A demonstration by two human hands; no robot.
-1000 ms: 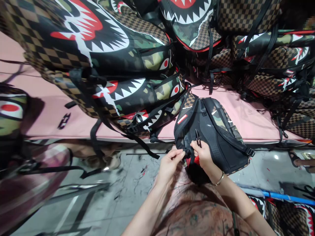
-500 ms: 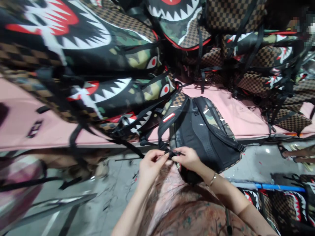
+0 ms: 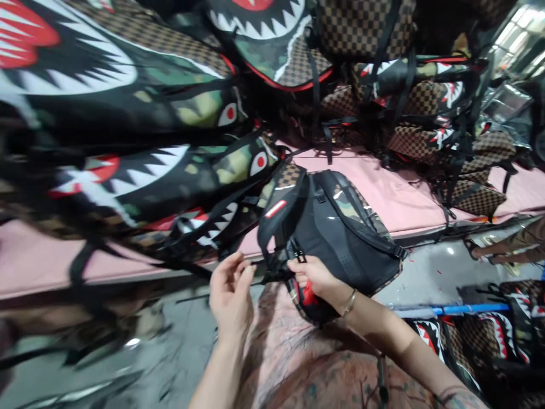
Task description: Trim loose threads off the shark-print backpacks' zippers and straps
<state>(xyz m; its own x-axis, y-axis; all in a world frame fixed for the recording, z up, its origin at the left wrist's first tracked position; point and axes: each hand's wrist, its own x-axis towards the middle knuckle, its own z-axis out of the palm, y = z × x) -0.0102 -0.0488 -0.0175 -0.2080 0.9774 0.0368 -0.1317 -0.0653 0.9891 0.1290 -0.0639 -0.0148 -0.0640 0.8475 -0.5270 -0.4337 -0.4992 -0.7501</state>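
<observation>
A backpack (image 3: 327, 227) with a black padded back, camouflage sides and checked edging leans against the front of the pink table, its straps facing me. My left hand (image 3: 232, 292) is closed in a pinch at the end of a black strap (image 3: 272, 272) beside the bag's lower left. My right hand (image 3: 314, 276) is closed round the same strap, close to a black buckle (image 3: 298, 253). Red material (image 3: 309, 292) shows just under my right fingers. The exact grip of the left fingertips is blurred.
Shark-mouth bags (image 3: 149, 176) are piled at left and back on the pink table (image 3: 374, 187). More checked bags (image 3: 430, 142) lie at right. Below right, other bags (image 3: 472, 341) lie beside a blue pole (image 3: 468, 309) on the floor. A person's legs (image 3: 515, 241) show at right.
My hands were together at the strap; the left has moved away to the left, drawing the strap out between them. The view has shifted to the right.
</observation>
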